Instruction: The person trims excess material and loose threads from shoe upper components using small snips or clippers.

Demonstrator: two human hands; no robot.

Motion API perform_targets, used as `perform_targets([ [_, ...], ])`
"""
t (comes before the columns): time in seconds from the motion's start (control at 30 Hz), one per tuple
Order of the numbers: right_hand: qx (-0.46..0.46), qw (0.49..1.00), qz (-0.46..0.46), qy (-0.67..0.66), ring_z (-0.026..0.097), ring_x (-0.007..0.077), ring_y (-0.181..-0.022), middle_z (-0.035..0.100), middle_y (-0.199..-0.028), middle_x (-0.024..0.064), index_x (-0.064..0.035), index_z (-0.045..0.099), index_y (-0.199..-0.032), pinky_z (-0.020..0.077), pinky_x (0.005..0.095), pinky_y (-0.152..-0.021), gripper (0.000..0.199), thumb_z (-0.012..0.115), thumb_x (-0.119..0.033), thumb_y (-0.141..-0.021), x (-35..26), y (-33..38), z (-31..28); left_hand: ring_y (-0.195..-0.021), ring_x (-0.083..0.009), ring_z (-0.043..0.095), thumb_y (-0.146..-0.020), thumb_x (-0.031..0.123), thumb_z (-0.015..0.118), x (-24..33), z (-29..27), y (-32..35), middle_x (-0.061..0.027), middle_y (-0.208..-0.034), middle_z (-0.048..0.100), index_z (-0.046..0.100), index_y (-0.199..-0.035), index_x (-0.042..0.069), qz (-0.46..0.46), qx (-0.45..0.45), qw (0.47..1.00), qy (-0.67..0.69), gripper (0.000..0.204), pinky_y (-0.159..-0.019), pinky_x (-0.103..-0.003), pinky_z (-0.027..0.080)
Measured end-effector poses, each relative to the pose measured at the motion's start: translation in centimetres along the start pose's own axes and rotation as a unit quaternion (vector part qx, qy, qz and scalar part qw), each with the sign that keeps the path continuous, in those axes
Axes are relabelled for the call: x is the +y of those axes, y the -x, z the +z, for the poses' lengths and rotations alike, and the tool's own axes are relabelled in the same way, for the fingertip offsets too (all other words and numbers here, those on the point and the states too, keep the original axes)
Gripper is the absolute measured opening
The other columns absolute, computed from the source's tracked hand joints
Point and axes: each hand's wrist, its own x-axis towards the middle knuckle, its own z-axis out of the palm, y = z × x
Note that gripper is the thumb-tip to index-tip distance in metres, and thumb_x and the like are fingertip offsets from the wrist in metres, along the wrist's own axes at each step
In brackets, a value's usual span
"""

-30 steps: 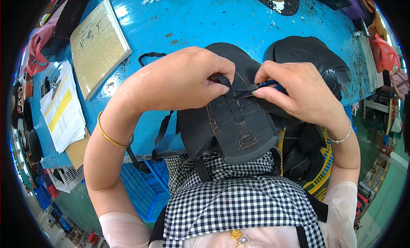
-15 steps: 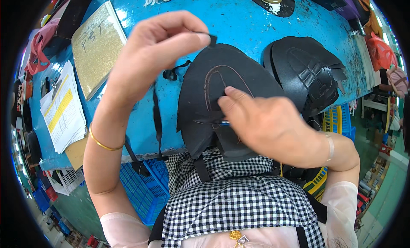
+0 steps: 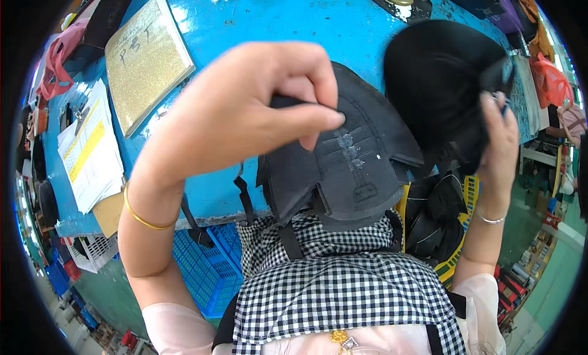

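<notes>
My left hand [image 3: 288,98] is closed in a pinch above a flat black cut piece [image 3: 358,171] at the front of the table. Between its fingers is something black, seemingly the end of a narrow black strip [image 3: 244,193] that hangs at the table's edge. At the right, my right hand [image 3: 499,141] grips the edge of a dark curved black piece [image 3: 438,79], which is tilted up off the table and blurred. A small metal tool with a blue part [image 3: 503,103] shows at its fingertips; I cannot make out its kind.
A gold notebook [image 3: 147,64] and clipped papers [image 3: 92,153] lie on the blue table [image 3: 226,24] at left. Below the front edge are a blue basket [image 3: 205,275] and a yellow basket [image 3: 450,266] with black pieces. A red bag [image 3: 547,76] is at far right.
My right hand has moved from the front piece to the right and lifted a black piece there. My left hand has come right and down over the front piece, which now shows a different surface.
</notes>
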Motion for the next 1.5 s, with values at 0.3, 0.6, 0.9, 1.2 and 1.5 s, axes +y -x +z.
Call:
perform_targets([
  [0.3, -0.091, 0.994, -0.067, -0.014, 0.034, -0.0023, -0.053, 0.056, -0.081, -0.0035, -0.0041, 0.055, -0.117, 0.0264, 0.0151, -0.047, 0.019, 0.052, -0.015, -0.101, 3.1, -1.9, -6.7, -0.063, -0.0171, 0.064, -0.076, 0.014, 0.074, -1.5, 2.7, -2.9, -0.0074, -0.073, 0.069, 0.072, -0.082, 0.004, 0.033, -0.126, 0.982, -0.137, 0.012, -0.061, -0.028, 0.051],
  [0.6, -0.452, 0.798, -0.331, 0.221, 0.063, 0.0235, -0.068, 0.063, -0.078, 0.0034, -0.0088, 0.061, -0.089, 0.0482, 0.0330, -0.056, 0.014, 0.071, -0.010, -0.079, -0.2, -0.5, 4.2, -0.061, -0.0224, 0.063, -0.075, 0.016, 0.076, -1.9, 2.9, -3.4, -0.0100, -0.070, 0.066, 0.071, -0.080, 0.006, 0.053, -0.133, 0.965, -0.218, 0.012, -0.058, -0.032, 0.049],
  [0.9, -0.518, 0.686, -0.426, 0.283, 0.059, 0.0225, -0.062, 0.050, -0.066, 0.0036, -0.0111, 0.052, -0.083, 0.0469, 0.0340, -0.051, 0.019, 0.069, -0.011, -0.076, -0.3, -1.1, 5.8, -0.061, -0.0243, 0.062, -0.077, 0.022, 0.076, -2.7, 1.6, -2.8, -0.0109, -0.067, 0.062, 0.068, -0.084, 0.006, 0.071, -0.062, 0.962, -0.255, 0.020, -0.056, -0.033, 0.046],
  [1.2, -0.383, 0.718, -0.445, 0.374, 0.063, 0.0250, -0.066, 0.057, -0.073, 0.0037, -0.0118, 0.053, -0.086, 0.0474, 0.0370, -0.053, 0.017, 0.068, -0.016, -0.079, -0.7, -0.5, 7.2, -0.056, -0.0257, 0.058, -0.079, 0.015, 0.070, -2.5, 1.7, -3.2, -0.0136, -0.064, 0.059, 0.066, -0.084, 0.003, 0.100, -0.053, 0.947, -0.299, 0.014, -0.055, -0.034, 0.044],
  [1.5, -0.392, 0.776, -0.362, 0.336, 0.064, 0.0295, -0.070, 0.065, -0.077, 0.0089, -0.0083, 0.059, -0.094, 0.0475, 0.0403, -0.058, 0.028, 0.063, -0.036, -0.089, -0.6, -1.3, 7.4, -0.056, -0.0266, 0.053, -0.079, 0.007, 0.060, -3.3, 1.4, -3.4, -0.0163, -0.066, 0.057, 0.061, -0.081, -0.001, 0.103, -0.093, 0.957, -0.253, 0.008, -0.055, -0.036, 0.043],
])
